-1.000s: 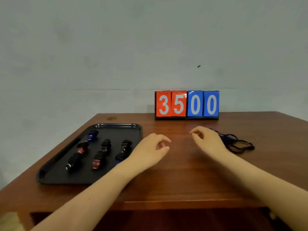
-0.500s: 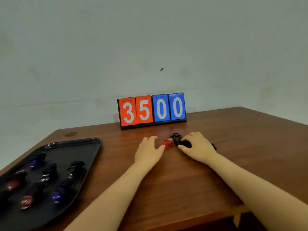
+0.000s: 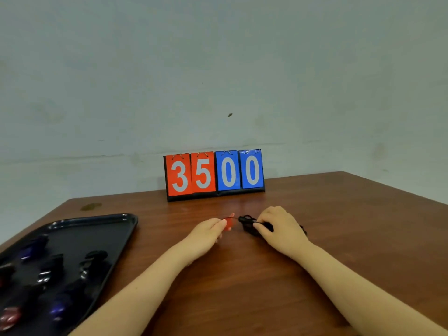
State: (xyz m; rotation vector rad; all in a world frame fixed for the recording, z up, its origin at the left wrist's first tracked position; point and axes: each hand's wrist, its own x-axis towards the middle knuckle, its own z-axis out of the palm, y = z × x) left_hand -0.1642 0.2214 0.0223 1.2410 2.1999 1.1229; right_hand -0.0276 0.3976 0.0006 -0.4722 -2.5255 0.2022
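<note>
On the brown table (image 3: 339, 214) my left hand (image 3: 206, 236) pinches a small red piece (image 3: 229, 223) at its fingertips. Just to its right, my right hand (image 3: 283, 231) grips a black part with a black cord (image 3: 247, 223); more cord shows behind the wrist. The red piece and the black part lie close together, and a thin link seems to join them. What the object is stays hard to tell, as my fingers cover most of it.
A black tray (image 3: 101, 221) at the left holds several small black, red and blue items (image 3: 48, 270). A flip scoreboard (image 3: 214, 174) reading 3500 stands at the table's back edge against a pale wall.
Both hands moved from bare table onto the corded object and took hold of it. The view swung right, so the tray slid to the left edge.
</note>
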